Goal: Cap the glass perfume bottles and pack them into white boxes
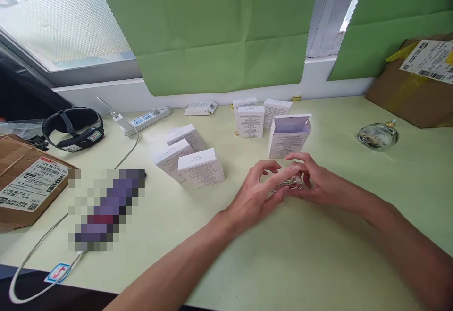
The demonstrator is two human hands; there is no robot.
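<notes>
Between my two hands is a clear glass perfume bottle [290,184], largely covered by the fingers. My left hand [257,187] grips it from the left, thumb below and fingers over the top. From the other side, the fingers of my right hand [313,179] curl around it. Just behind the hands stands an open white carton [289,143], its top flap raised and a pale purple inside showing. A second glass perfume bottle [378,136] with a gold neck lies on the table to the right.
Several closed white cartons [201,169] stand left of my hands, and more cartons [250,122] stand behind. A power strip [150,120], a headset [74,129] and a blurred-out device [109,212] with a cable are at left. Brown boxes [406,91] flank the table [269,264].
</notes>
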